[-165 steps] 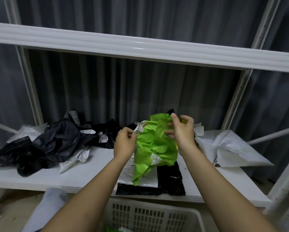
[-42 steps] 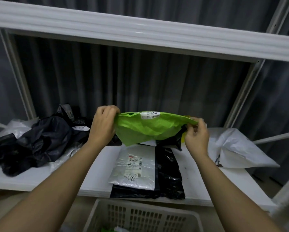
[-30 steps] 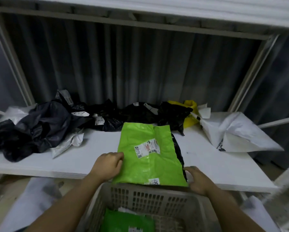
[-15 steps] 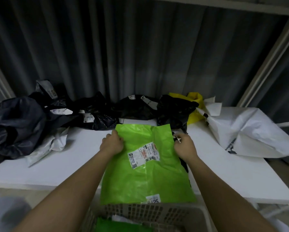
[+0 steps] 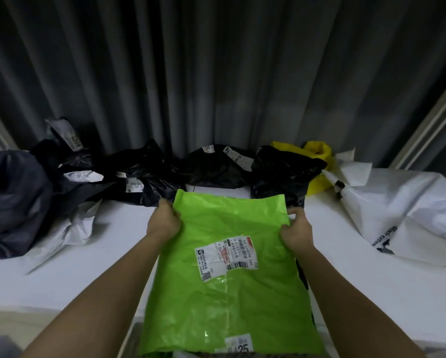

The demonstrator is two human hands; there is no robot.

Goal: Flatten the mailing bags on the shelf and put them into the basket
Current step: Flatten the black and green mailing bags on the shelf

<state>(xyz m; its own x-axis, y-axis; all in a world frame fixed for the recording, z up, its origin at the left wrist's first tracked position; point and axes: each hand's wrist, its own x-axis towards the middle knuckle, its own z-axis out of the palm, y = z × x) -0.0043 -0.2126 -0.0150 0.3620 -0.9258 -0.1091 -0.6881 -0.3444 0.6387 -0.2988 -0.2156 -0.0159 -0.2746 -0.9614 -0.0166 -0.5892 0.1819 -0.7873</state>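
Note:
A flat lime-green mailing bag [image 5: 227,293] with a white shipping label lies lengthways on the white shelf [image 5: 61,275], its near end hanging past the front edge. My left hand [image 5: 163,222] grips its far left edge. My right hand [image 5: 295,228] grips its far right edge. A sliver of a black bag [image 5: 300,275] shows under its right side. The basket is almost entirely hidden below the green bag.
Crumpled black bags [image 5: 144,177] line the back of the shelf, with a large dark grey one [image 5: 12,200] at the left. A yellow bag [image 5: 317,166] and a big white bag [image 5: 402,213] sit at the right. A grey curtain hangs behind.
The green bag went from crumpled in the air to spread flat on the shelf. My hands slid from its near end to its far corners, and the view dropped closer.

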